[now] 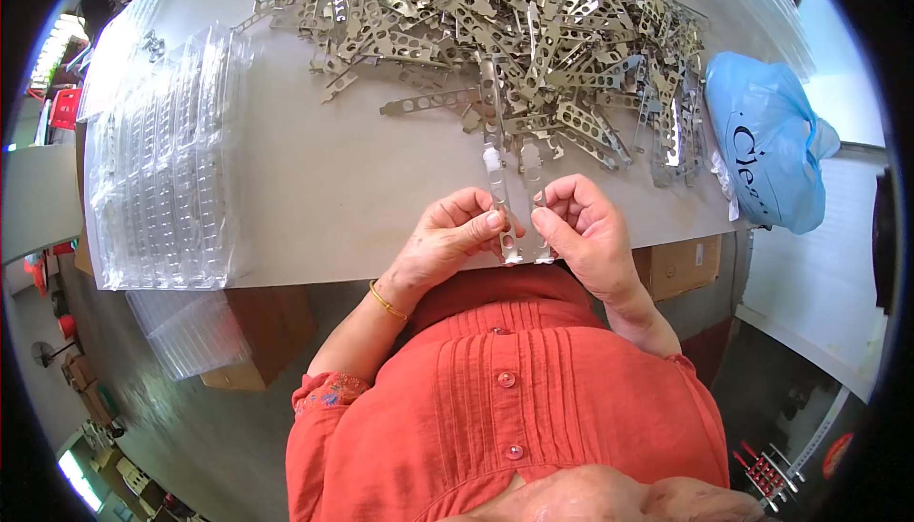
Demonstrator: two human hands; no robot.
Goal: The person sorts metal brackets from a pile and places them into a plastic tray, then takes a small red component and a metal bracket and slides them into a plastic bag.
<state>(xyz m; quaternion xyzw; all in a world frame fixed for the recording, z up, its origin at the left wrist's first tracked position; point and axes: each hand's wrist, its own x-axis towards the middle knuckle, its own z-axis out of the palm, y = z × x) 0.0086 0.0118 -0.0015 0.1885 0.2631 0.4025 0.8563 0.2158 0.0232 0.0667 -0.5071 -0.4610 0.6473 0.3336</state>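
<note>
Near the table's front edge, my left hand [466, 222] pinches a perforated metal strip [496, 179] between thumb and fingers. My right hand [583, 227] pinches a second perforated metal strip [532, 171] close beside it. Both strips point away from me, roughly side by side, with their lower ends near the table edge. Just beyond them spreads a large heap of similar metal strips [514, 27] with round holes. A few loose strips [428, 103] lie at the heap's near edge.
Clear plastic trays [167, 160] are stacked on the left of the table [314, 189]. At the right edge sits a blue plastic bag [766, 141]. Cardboard boxes [685, 265] stand below the table, with more clear trays [190, 331] at lower left.
</note>
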